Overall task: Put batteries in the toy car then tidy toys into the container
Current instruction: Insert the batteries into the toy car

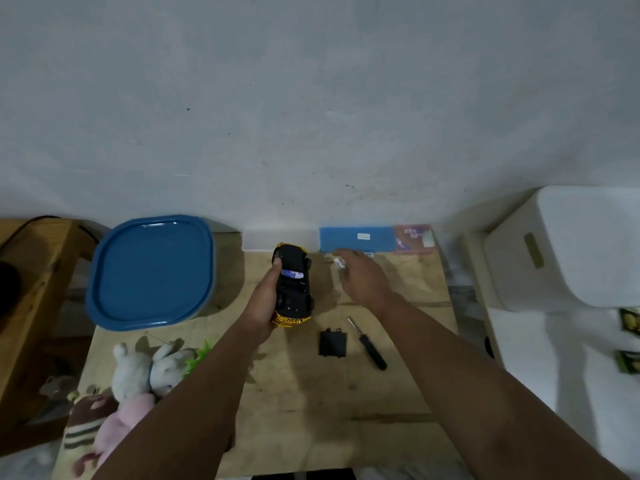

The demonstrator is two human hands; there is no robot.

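Note:
My left hand (265,299) grips the yellow and black toy car (293,289), held upside down above the wooden table (311,403). One blue and white battery (292,274) lies in the car's open compartment. My right hand (360,275) is to the car's right and pinches a small white battery (339,262) at its fingertips. The black battery cover (333,344) and a black-handled screwdriver (367,343) lie on the table below my right hand. The container with a blue lid (150,271) stands at the back left.
Plush toys (138,382) lie at the table's front left corner, next to a green spiky toy (197,356). A blue box (356,239) and a pink pack (414,239) rest against the wall. A white bin (568,247) stands at the right, wooden furniture (31,289) at the left.

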